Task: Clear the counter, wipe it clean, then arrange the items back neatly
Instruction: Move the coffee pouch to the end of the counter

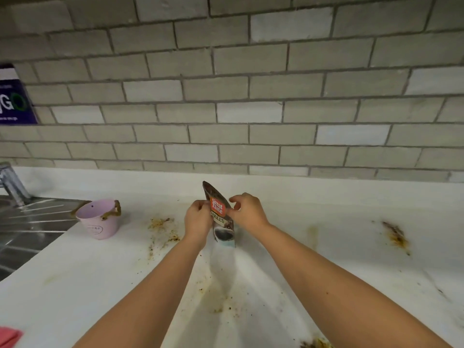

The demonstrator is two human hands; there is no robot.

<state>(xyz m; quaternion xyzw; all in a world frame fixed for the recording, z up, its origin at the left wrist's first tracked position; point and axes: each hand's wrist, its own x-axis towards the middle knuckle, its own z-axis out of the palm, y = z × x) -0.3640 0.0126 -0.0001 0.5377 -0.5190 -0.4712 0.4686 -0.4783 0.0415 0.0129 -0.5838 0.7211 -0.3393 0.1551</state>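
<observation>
I read step as clearing coffee pouch [222, 223] off tabletop [75, 285]; I'd keep it upright, top pinched closed, so no granules fall on stains [160, 225]; lift straight, set aside past pink bucket [98, 219]. Left hand [198, 218] pinches pouch's left edge; right hand [247, 209] pinches right edge near label; pouch stands between both hands, mid tabletop; base touching or lifted, cannot tell.

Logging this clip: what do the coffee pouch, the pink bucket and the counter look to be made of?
The coffee pouch: glossy printed plastic or foil laminate, going by its sheen and creases. The pink bucket: likely painted thin metal, matte, with a thin rim. The counter: smooth white stone or solid surface, faintly veined.
</observation>
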